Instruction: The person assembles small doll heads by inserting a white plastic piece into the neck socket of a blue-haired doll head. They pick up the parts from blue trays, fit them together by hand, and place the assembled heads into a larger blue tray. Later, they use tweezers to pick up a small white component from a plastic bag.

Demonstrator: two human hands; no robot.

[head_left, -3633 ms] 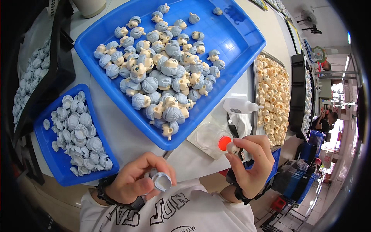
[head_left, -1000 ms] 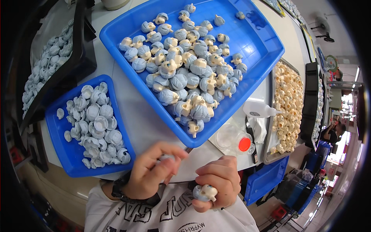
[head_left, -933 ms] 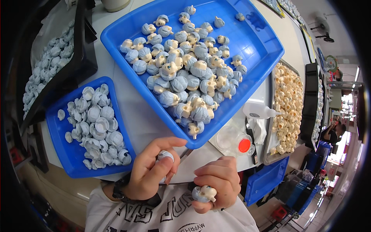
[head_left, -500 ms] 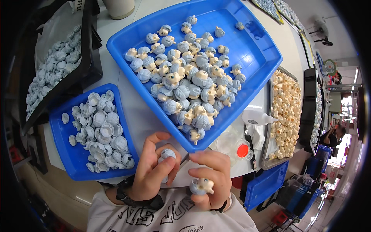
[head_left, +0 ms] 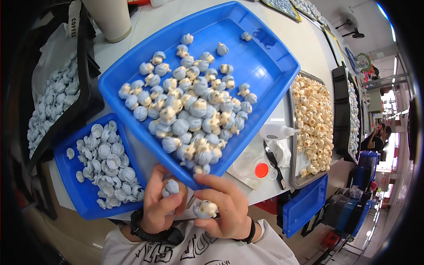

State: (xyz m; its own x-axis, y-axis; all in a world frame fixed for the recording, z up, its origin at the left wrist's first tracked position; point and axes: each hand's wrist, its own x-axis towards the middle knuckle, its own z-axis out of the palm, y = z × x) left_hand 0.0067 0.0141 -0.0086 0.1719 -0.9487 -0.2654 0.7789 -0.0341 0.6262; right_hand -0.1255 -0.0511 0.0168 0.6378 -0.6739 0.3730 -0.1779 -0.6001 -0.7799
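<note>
My left hand [head_left: 160, 202] holds a small pale blue cap [head_left: 170, 187] between thumb and fingers, just below the near edge of the large blue tray [head_left: 265, 57]. My right hand [head_left: 223, 205] grips an assembled piece [head_left: 205, 209], a pale blue cap on a cream plug. The two hands sit close together in front of my chest. The large tray carries a heap of assembled blue-and-cream pieces [head_left: 190, 117]. A smaller blue tray [head_left: 70, 185] at the left holds several loose pale blue caps [head_left: 108, 165].
A metal tray of cream plugs [head_left: 312, 121] lies at the right. A black bin of blue caps [head_left: 55, 99] stands at far left. A small dish with a red lid [head_left: 261, 170], a white squeeze bottle [head_left: 274, 131] and a blue bin [head_left: 304, 205] sit near the right hand.
My right hand left the red-lidded dish and came to my chest with an assembled piece. Both hands drew together, and the view shifted so the trays sit lower in the picture.
</note>
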